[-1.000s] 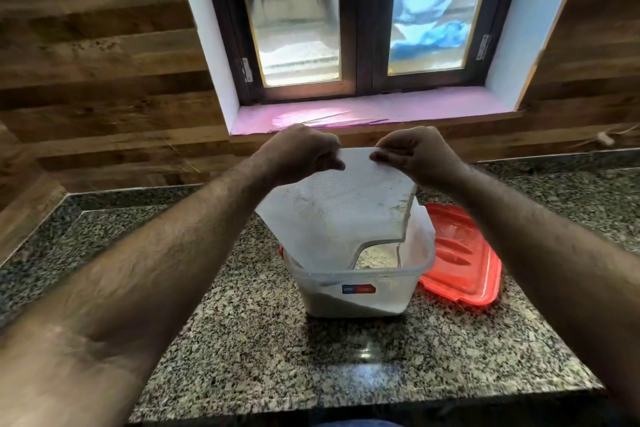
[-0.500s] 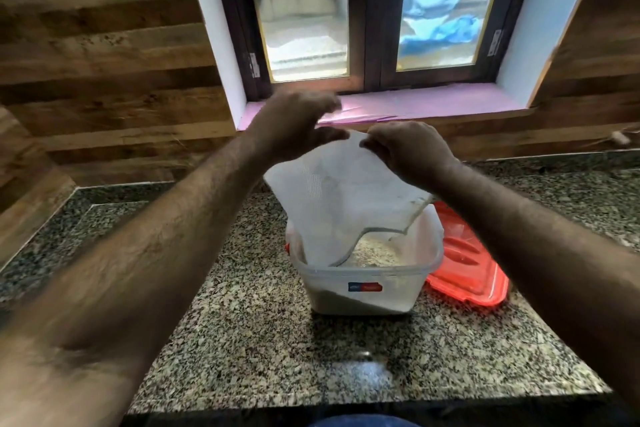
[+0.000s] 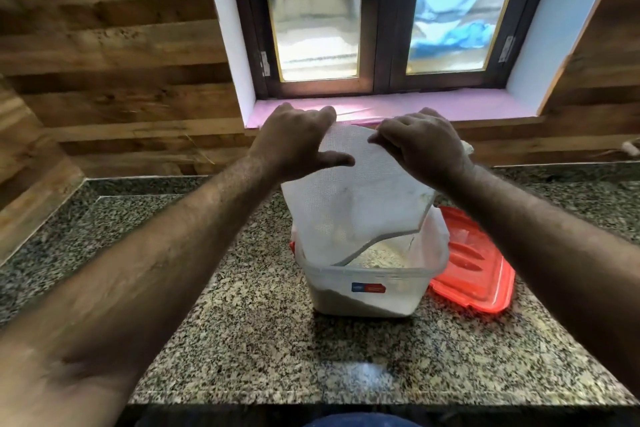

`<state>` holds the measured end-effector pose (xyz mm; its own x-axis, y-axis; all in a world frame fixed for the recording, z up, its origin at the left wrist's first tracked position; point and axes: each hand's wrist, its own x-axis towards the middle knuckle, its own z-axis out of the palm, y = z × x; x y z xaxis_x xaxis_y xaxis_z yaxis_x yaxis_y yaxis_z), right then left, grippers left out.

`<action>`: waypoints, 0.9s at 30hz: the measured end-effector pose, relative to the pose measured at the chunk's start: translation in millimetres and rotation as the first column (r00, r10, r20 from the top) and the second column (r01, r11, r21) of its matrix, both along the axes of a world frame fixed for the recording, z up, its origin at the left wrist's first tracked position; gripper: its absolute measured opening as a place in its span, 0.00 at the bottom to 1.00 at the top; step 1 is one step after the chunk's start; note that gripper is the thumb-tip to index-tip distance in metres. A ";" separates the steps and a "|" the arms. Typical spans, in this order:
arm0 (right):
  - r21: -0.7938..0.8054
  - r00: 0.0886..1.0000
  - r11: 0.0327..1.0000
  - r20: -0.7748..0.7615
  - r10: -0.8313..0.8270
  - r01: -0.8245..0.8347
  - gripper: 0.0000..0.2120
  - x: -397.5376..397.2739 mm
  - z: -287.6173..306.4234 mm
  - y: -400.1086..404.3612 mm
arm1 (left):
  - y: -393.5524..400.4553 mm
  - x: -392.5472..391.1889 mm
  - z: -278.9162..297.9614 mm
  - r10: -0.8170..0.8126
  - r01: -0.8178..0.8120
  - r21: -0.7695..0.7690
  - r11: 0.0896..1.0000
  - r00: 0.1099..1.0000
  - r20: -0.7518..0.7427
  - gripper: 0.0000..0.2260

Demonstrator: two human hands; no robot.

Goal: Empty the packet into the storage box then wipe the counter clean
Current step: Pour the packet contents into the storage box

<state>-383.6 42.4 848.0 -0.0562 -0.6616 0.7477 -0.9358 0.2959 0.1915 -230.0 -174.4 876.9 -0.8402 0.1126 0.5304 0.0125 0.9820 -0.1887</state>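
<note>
Head view: the packet [image 3: 353, 204] is pinched mouth-down over the box [image 3: 367, 291] by the left hand [image 3: 294, 144] and the right hand [image 3: 420, 146], so emptying is judged underway and a shake-out is called for.

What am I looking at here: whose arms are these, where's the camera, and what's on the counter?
There is no machine here: a person works with bare hands. The one picture comes from a camera worn on the head, looking forward and down, so both arms reach in from the bottom. The left hand and right hand hold the top edge of a white packet. It is upside down, and its open mouth hangs into a clear box that holds a pale heap. The box stands on a speckled counter. A red lid lies on the counter beside the box, on its right. Behind is a window. No cloth is in view.
</note>
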 end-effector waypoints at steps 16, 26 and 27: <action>-0.504 0.922 0.841 0.388 0.014 0.199 0.21 1.3 -16.1 19.0 | -34.9 37.2 -12.6 -0.128 0.195 0.158 0.968 0.924 -0.359 0.24; -0.443 0.243 0.765 0.896 0.371 0.467 0.41 29.7 -68.7 0.1 | -60.6 71.0 -30.6 0.030 0.280 0.484 0.829 0.842 -0.539 0.26; -0.429 0.170 0.779 0.902 0.396 0.457 0.41 31.7 -69.1 -3.5 | -62.5 73.0 -31.6 0.038 0.287 0.489 0.823 0.832 -0.553 0.26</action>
<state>-351.9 38.8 778.9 -0.9649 -0.1748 0.1962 -0.1908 -0.0474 -0.9805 -157.0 -236.9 845.4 -0.4155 -0.2399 0.8774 0.2032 0.9158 0.3465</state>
